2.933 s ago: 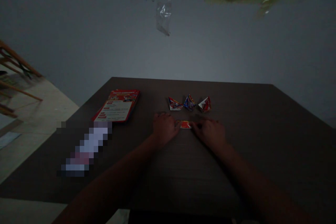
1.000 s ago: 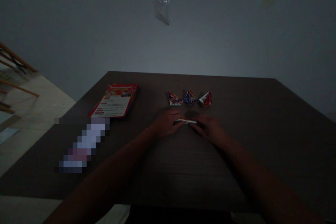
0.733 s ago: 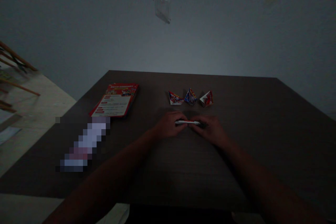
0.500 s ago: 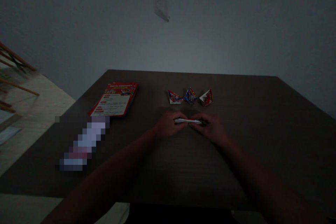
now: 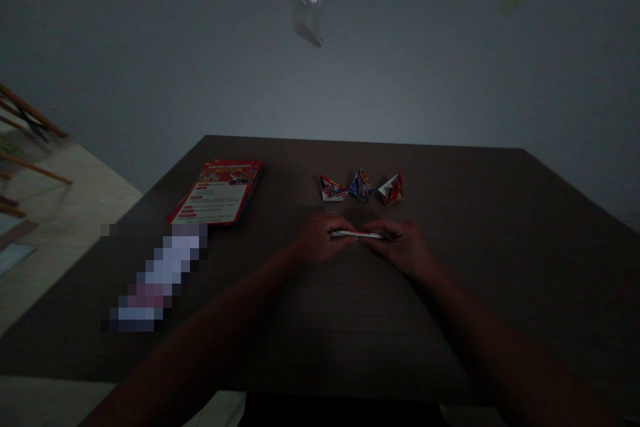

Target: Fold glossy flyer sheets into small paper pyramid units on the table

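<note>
A flat piece of folded paper (image 5: 356, 234), white with a little red, lies edge-on between my two hands over the middle of the table. My left hand (image 5: 323, 239) pinches its left end, and my right hand (image 5: 399, 245) grips the right end. The fingertips nearly meet at its centre and partly cover it. Just beyond my hands stand three folded paper shapes: a red and white one (image 5: 333, 189) at left, a blue one (image 5: 361, 186) in the middle and a white and red one (image 5: 393, 189) at right.
On the left of the dark table (image 5: 475, 213) lies a stack of red printed leaflets (image 5: 215, 197). A pixelated, blurred-out object (image 5: 160, 277) sits nearer me. Behind the table rises a grey wall (image 5: 400, 67) with a clear plastic bag (image 5: 309, 7) on it.
Both hands keep their hold on the folded paper, which now looks slightly thinner and flatter from here. The whole view has shifted a little; the three paper shapes stay put.
</note>
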### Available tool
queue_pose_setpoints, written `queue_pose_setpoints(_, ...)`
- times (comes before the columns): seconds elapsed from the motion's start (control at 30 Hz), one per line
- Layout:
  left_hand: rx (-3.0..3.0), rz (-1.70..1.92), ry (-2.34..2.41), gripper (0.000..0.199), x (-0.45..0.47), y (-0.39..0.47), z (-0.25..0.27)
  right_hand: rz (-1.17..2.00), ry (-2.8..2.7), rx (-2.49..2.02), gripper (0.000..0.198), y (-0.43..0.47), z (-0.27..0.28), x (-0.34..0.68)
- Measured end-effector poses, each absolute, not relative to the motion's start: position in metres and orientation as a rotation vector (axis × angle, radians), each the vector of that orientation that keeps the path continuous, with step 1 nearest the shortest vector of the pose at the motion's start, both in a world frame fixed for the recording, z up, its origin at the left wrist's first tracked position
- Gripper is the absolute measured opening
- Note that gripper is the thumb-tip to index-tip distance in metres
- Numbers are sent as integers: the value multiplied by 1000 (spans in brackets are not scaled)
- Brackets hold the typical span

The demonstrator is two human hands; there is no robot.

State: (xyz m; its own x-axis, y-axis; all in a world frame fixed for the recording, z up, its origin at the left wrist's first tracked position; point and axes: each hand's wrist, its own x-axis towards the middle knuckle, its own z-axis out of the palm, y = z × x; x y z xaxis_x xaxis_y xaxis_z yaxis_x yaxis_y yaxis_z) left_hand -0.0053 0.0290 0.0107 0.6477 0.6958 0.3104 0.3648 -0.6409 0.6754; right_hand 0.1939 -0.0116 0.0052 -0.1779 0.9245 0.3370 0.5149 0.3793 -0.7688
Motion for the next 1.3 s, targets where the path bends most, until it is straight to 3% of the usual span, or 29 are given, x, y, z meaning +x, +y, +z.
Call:
queue_pose_setpoints(0.43,2409,948,497,25,-5,35,6,683,-1936,-1119,16,-13,9,200)
queue_pose_setpoints(0.9,2329,873,560,25,-7,32,8,980,-1762,-1195,25,-13,1,201)
queue_pose_setpoints(1.3,2316,891,604,22,-5,27,8,938,-1828,-1169,21,-14,9,199)
